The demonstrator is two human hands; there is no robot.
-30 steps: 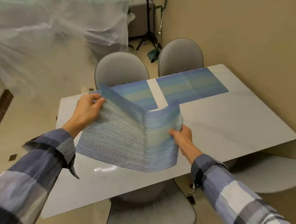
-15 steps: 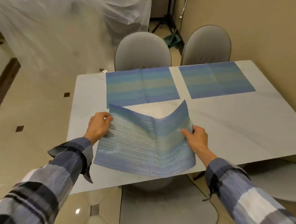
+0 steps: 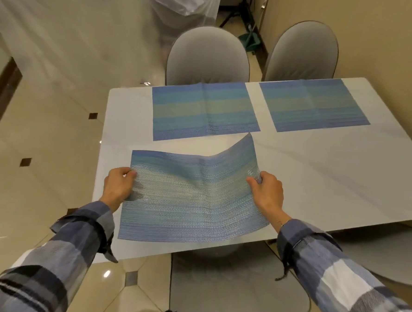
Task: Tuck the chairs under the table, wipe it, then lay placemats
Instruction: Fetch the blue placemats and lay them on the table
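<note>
Head view: placemat [image 3: 192,201] between both hands.

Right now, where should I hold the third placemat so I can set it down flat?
Keep hold of the third placemat at the middle of its two short edges, left hand and right hand each coming from its own side. It is limp and its far right corner curls up, so an outward pull should flatten it.
</note>
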